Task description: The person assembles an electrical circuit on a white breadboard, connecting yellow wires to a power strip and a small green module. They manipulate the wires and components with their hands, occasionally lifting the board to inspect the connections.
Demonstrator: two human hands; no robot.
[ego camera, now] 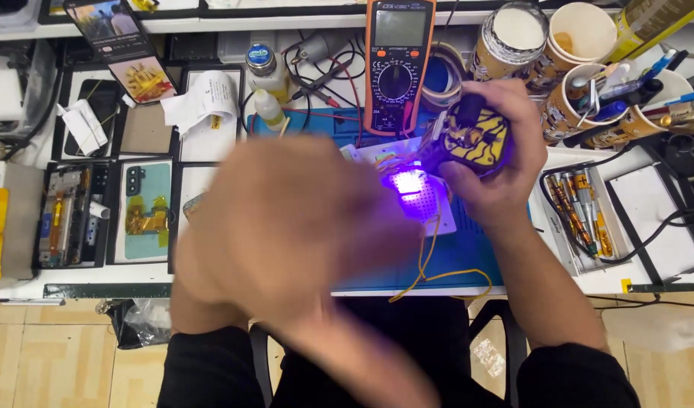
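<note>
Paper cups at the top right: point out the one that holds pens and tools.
It is the lowest cup, just right of the right hand, crammed with pens and tools. The cup above it looks nearly empty, and the cylindrical container left of that has a white top.

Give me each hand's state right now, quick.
Left hand: motion-blurred above the bench, open or shut cannot be told; nothing visibly held.
Right hand: closed around a small yellow-and-black lamp shining violet light on a white breadboard.
</note>
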